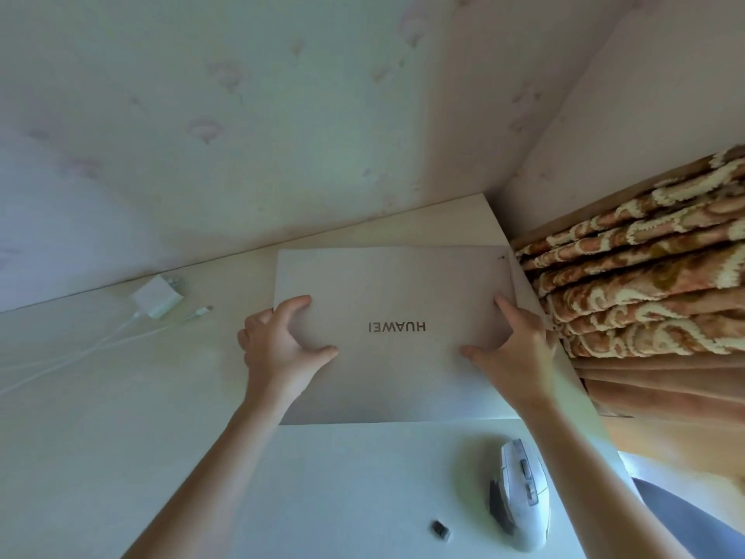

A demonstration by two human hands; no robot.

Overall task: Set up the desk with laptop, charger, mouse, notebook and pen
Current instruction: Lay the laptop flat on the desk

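A closed silver laptop (397, 284) lies flat on the pale desk (121, 417), its logo upside down to me. My left hand (280, 349) grips its left edge, fingers spread over the lid. My right hand (514, 351) holds the right edge the same way. A white charger (158, 296) with its white cable (80, 353) lies to the left near the wall. A white mouse (524, 494) sits near the front right of the desk. No notebook or pen is in view.
A small dark dongle-like piece (440, 530) lies left of the mouse. The wall (282, 135) runs close behind the desk. Right of the desk hangs a patterned brown blanket (645, 284). The laptop reaches almost to the desk's right edge.
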